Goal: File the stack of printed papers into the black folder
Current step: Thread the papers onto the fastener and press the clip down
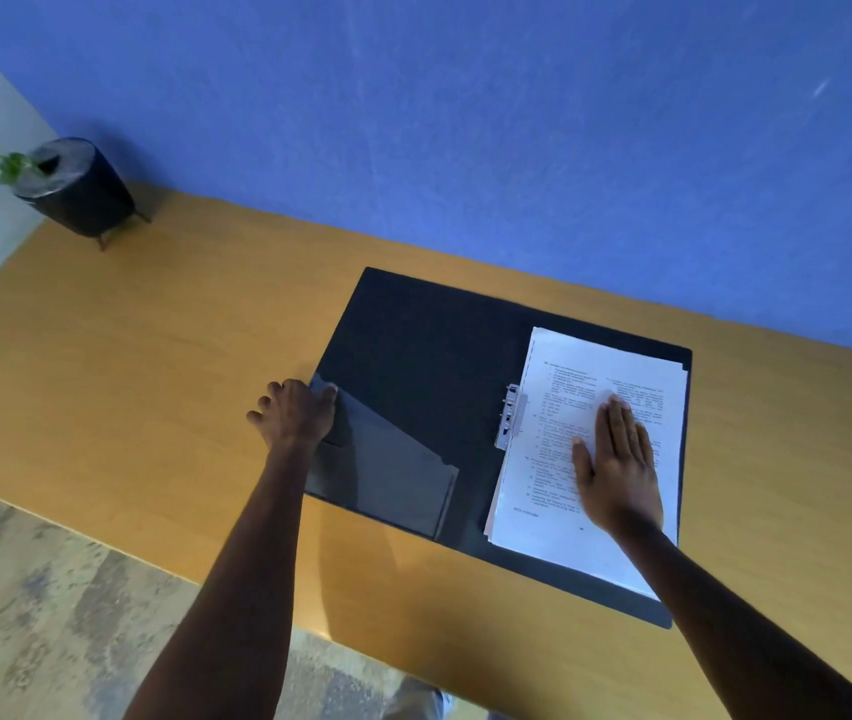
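Observation:
The black folder [413, 345] lies open on the wooden table. A stack of printed papers [616, 371] rests on its right half, beside a metal clip [511, 415] near the spine. My right hand [618, 465] lies flat on the papers, fingers together, pressing them down. My left hand [299, 413] grips the outer left edge of the folder's left cover, thumb on the inside next to a grey inner pocket [392, 475].
The wooden table [153, 356] stands against a blue wall [465, 122]. A black plant pot [78, 187] with green leaves sits at the far left corner. The table's front edge runs diagonally, with patterned floor [49, 589] below it.

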The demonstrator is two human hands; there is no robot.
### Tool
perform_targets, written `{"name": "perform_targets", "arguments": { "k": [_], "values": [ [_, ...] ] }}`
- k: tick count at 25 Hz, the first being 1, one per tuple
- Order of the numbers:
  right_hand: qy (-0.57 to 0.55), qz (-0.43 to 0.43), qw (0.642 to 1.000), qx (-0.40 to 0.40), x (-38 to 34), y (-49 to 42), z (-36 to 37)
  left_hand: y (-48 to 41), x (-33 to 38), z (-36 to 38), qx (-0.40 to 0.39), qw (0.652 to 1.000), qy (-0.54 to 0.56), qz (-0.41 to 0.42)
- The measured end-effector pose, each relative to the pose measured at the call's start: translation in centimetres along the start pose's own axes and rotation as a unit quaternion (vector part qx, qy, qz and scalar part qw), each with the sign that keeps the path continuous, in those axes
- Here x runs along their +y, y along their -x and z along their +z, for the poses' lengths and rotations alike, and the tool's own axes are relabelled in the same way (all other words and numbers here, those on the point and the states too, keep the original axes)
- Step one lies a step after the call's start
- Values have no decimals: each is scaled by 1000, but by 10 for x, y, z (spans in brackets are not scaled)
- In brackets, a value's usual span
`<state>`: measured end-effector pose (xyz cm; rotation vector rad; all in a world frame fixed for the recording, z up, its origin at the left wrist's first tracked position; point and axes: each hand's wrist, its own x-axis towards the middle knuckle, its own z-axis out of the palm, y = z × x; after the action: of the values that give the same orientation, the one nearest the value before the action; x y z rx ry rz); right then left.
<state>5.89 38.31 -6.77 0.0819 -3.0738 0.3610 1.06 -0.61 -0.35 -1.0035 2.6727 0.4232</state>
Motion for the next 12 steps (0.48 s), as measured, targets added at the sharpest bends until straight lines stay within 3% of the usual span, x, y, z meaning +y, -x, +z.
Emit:
{"name": "perform_targets", "arguments": {
  "k": [12],
  "values": [
    [6,3,1000,-11,-3,0,-3,-30,-17,-8,-61,988,134,-43]
  ]
}}
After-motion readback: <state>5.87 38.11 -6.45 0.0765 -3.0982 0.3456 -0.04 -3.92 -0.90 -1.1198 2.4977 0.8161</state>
